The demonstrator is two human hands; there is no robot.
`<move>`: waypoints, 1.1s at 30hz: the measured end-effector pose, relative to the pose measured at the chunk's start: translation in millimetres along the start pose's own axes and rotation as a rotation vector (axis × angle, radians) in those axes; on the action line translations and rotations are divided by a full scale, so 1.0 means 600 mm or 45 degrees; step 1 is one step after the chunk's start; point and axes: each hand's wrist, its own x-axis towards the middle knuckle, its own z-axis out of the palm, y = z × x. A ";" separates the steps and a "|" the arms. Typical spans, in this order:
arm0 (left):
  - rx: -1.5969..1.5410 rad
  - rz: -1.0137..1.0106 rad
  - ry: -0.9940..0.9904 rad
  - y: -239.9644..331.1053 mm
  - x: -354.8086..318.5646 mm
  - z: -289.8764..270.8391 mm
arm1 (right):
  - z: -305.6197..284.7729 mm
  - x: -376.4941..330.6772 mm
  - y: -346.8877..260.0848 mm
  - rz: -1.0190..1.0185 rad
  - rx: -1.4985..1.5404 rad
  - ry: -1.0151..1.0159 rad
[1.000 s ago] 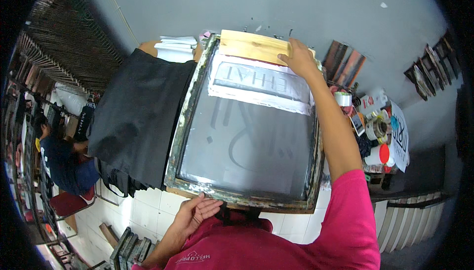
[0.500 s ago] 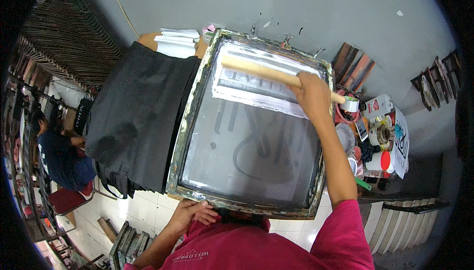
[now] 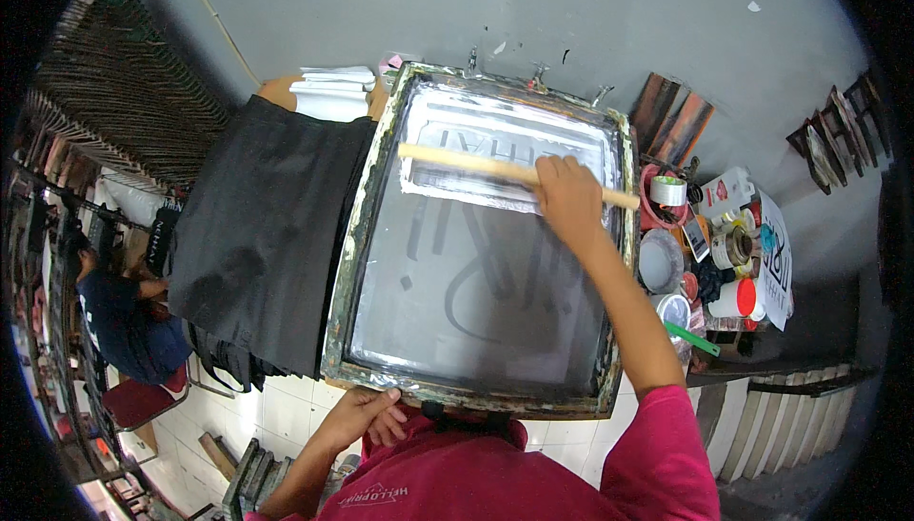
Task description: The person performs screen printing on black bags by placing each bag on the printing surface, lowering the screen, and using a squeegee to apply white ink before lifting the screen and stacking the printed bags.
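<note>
A screen-printing frame (image 3: 533,409) with a paint-stained border lies before me, its grey mesh showing dark curved lettering shapes. White ink (image 3: 443,107) is smeared in a taped-off block across the far part of the mesh. My right hand (image 3: 573,202) is closed around a long wooden squeegee (image 3: 466,160), which lies crosswise over that inked block; its blade edge is hidden from view. At the near left corner of the frame, my left hand (image 3: 367,414) grips the rim, thumb on top and fingers curled below.
Black fabric bags (image 3: 271,245) are stacked left of the frame, with white paper (image 3: 331,92) behind. On the right stand a tape roll (image 3: 668,190), tubs, a red-lidded container (image 3: 733,298) and a green-handled tool (image 3: 693,339). Another person (image 3: 129,307) sits at far left.
The right hand has drawn the squeegee toward me across the inked block, and more of the far ink shows. My left hand keeps its hold on the frame's near edge.
</note>
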 end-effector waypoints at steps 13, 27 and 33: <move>0.573 1.020 0.352 0.346 0.071 -0.069 | 0.027 0.171 0.159 0.216 0.071 -0.198; 1.581 1.319 0.824 0.640 0.351 -0.082 | 0.008 0.130 0.131 0.523 -0.175 -0.344; 1.502 1.433 0.746 0.581 0.311 -0.077 | 0.000 0.079 0.098 0.457 -0.171 -0.252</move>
